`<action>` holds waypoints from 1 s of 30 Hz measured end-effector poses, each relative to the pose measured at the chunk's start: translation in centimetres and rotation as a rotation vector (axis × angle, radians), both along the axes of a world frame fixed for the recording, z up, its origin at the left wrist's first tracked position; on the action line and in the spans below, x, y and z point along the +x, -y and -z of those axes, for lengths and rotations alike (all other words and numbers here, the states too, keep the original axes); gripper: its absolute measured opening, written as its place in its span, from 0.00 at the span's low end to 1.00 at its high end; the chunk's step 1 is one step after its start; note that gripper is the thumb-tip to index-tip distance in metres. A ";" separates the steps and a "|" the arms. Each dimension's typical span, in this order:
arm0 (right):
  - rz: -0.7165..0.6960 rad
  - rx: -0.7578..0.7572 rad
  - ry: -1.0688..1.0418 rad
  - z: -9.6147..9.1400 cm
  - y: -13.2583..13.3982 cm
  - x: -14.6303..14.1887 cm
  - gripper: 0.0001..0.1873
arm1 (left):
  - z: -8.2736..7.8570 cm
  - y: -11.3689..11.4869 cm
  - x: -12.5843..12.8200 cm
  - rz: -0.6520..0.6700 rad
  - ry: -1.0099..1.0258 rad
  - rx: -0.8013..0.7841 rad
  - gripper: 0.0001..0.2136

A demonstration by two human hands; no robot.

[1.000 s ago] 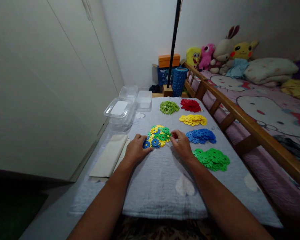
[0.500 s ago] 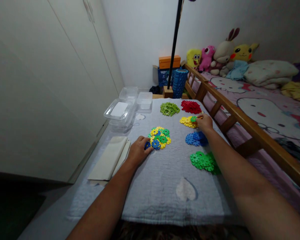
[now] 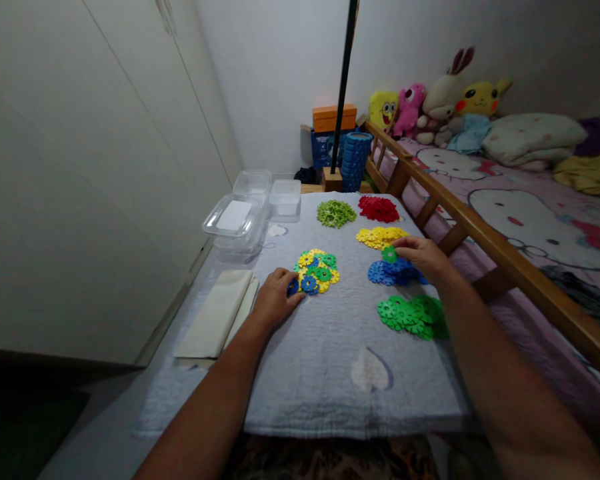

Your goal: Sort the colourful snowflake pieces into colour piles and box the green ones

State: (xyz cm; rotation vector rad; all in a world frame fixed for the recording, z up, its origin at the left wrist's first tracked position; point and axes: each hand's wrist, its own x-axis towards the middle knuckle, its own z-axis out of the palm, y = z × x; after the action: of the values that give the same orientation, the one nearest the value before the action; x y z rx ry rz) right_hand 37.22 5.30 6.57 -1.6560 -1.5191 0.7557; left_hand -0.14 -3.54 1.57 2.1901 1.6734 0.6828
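Right hand point(image 3: 423, 253) pinches a green flower piece point(image 3: 389, 254) at its fingertips, the blue pile point(image 3: 381, 272) just below; a slackened pinch could drop it there. Left hand point(image 3: 277, 297) curves against the mixed pile point(image 3: 322, 274) at its fingertips; whether gripping, cannot tell.

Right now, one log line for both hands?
left hand: at mixed pile edge | right hand: holding green piece | nearby: yellow pile, blue pile
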 end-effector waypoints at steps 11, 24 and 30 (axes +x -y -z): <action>-0.305 -0.286 0.038 -1.2 10.4 1.4 0.14 | -0.2 0.3 -0.2 0.027 -0.063 0.015 0.18; -0.278 0.040 0.609 0.0 9.9 -1.2 0.06 | -1.6 1.0 -0.4 -0.163 -0.285 -0.089 0.25; -0.482 0.164 0.606 0.9 8.4 -10.5 0.09 | -1.3 0.7 -0.8 -0.120 -0.205 -0.104 0.22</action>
State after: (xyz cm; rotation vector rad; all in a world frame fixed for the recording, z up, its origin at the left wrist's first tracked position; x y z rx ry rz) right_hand 26.67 -3.06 5.63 -1.4765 -2.3916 0.3505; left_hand -0.96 -4.27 2.87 2.1619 1.9085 0.4000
